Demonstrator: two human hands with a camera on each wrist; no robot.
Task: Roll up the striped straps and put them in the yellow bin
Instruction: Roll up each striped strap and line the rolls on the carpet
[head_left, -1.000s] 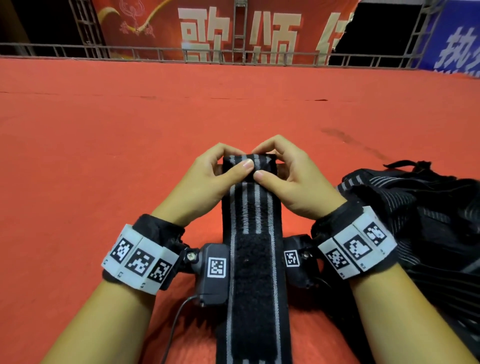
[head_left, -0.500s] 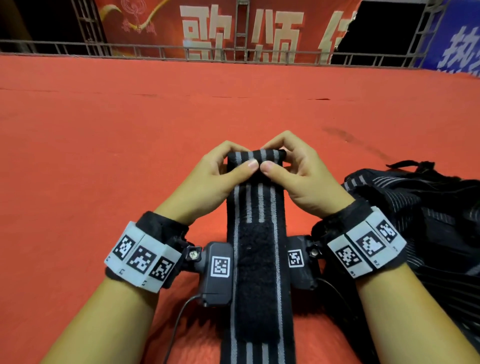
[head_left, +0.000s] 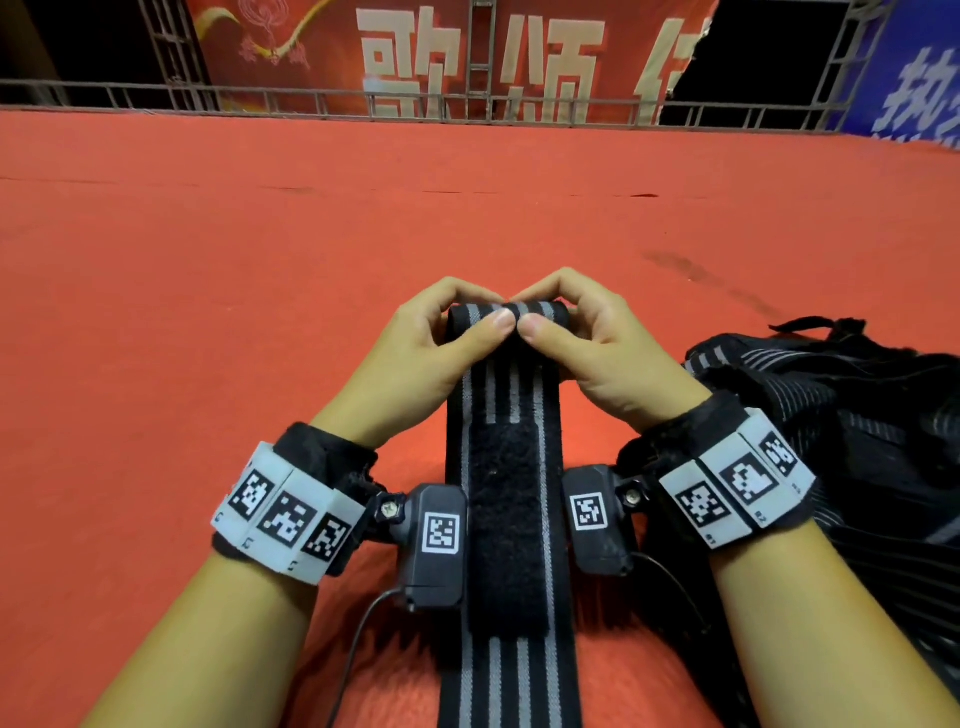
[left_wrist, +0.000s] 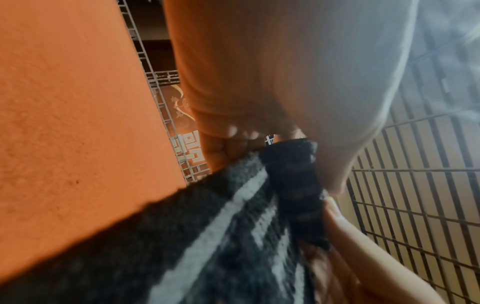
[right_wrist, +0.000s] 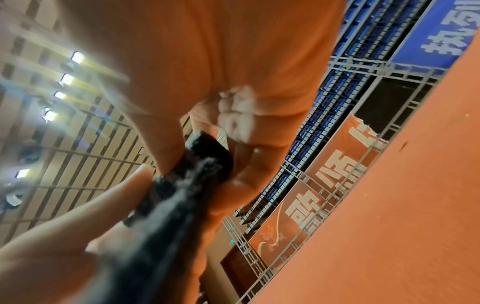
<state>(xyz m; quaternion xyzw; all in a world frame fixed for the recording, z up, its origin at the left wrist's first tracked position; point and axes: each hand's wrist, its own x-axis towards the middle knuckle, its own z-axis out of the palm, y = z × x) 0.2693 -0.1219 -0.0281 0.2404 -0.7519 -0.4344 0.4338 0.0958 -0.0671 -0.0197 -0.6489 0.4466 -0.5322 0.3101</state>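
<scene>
A black strap with grey stripes (head_left: 511, 395) lies flat on the red carpet, running from the bottom edge up between my wrists, with a fuzzy black patch (head_left: 506, 519) along its middle. Its far end is curled into a small roll (head_left: 509, 314). My left hand (head_left: 441, 338) and right hand (head_left: 576, 332) both pinch that roll, thumbs on the near side and fingers curled over the top. The wrist views show the roll (left_wrist: 293, 185) (right_wrist: 205, 162) squeezed between thumb and fingers. No yellow bin is in view.
A heap of more black striped straps (head_left: 831, 426) lies on the carpet just right of my right wrist. Red carpet (head_left: 260, 260) stretches ahead to a metal railing (head_left: 467, 109) with banners behind.
The roll has grown thicker as both hands turned it toward me. The flat striped stretch between the roll and the fuzzy patch has become shorter.
</scene>
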